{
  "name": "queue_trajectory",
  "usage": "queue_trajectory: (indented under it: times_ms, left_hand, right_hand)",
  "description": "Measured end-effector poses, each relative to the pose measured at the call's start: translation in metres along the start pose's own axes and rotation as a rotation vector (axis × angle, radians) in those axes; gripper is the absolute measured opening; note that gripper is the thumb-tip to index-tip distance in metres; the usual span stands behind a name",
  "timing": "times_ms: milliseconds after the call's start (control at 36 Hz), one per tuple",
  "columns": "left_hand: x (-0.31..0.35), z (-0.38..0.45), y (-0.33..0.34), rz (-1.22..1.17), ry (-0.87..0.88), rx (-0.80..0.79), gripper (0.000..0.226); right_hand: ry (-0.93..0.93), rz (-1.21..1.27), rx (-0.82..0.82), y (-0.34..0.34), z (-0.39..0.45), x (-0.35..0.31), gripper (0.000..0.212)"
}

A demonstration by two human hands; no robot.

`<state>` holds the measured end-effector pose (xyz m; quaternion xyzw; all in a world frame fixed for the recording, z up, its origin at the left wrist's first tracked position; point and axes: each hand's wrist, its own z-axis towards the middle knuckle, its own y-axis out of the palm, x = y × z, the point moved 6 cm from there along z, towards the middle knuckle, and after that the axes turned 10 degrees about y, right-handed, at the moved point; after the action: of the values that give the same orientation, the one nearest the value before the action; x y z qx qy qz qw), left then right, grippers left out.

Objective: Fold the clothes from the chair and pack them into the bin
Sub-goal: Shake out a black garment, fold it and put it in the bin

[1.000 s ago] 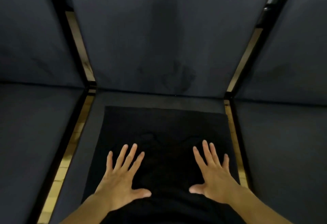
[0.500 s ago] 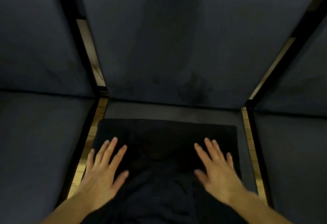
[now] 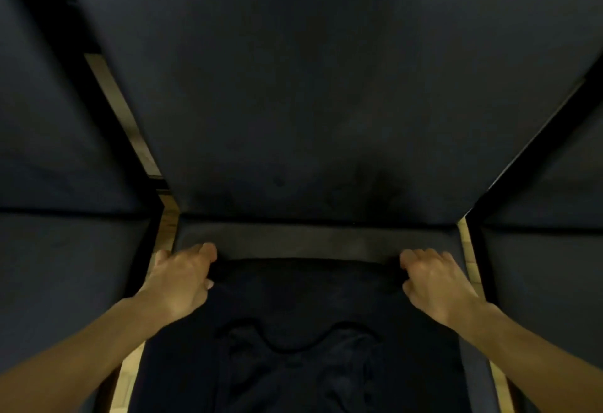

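Note:
A black garment (image 3: 303,308) lies spread flat on the seat of a dark blue chair (image 3: 306,236), its far edge running straight across near the backrest. My left hand (image 3: 182,277) grips the garment's far left corner with curled fingers. My right hand (image 3: 430,277) grips the far right corner the same way. A curved neckline seam shows on the cloth nearer to me. No bin is in view.
The chair's tall padded backrest (image 3: 293,86) rises right behind the garment. Matching dark chairs stand on the left (image 3: 58,266) and on the right (image 3: 548,275), with narrow strips of tan floor (image 3: 168,213) between them.
Both hands slid forward from lying flat on the middle of the garment to its far corners, and their fingers curled round the edge. The view moved closer to the chair.

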<state>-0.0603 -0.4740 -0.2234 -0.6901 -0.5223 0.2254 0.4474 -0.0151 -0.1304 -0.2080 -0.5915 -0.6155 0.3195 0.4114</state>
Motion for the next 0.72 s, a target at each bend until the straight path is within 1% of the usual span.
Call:
queue_trajectory:
  times_ms: [56,139,222,250,333,361,417,528,639,722]
  left_hand:
    - [0.0,0.004,-0.001,-0.046,0.011,-0.056,0.037]
    - [-0.001,0.005,-0.005,-0.05,0.038,-0.091,0.034]
    - [-0.001,-0.001,-0.01,-0.078,0.065,-0.069,0.014]
    - [0.0,-0.005,-0.012,-0.072,0.073,-0.069,0.011]
    - [0.005,-0.017,-0.017,-0.036,0.082,-0.078,0.01]
    - [0.007,-0.022,-0.02,-0.02,0.08,-0.075,0.013]
    - [0.008,-0.032,-0.021,0.025,0.09,-0.065,0.021]
    - [0.01,-0.059,-0.025,0.093,0.096,-0.011,0.027]
    - [0.018,-0.092,-0.022,0.157,0.118,-0.011,0.026]
    - [0.021,-0.115,-0.017,0.205,0.134,0.001,0.025]
  right_hand:
    - [0.006,0.022,-0.044,0.0,0.001,0.003,0.024]
    - [0.0,0.07,-0.057,-0.005,0.0,0.008,0.021]
    - [-0.031,0.079,-0.036,-0.017,-0.006,0.01,0.013]
    - [-0.047,0.083,-0.04,-0.021,-0.009,0.01,0.015]
    - [-0.07,0.137,-0.101,-0.028,-0.019,0.012,0.031]
    - [-0.068,0.167,-0.122,-0.03,-0.024,0.013,0.031]
    - [-0.073,0.201,-0.14,-0.031,-0.034,0.016,0.022]
    - [-0.092,0.23,-0.146,-0.03,-0.057,0.021,0.014]
    - [-0.122,0.221,-0.176,-0.023,-0.083,0.025,0.021]
    - [-0.15,0.221,-0.171,-0.022,-0.104,0.027,0.015]
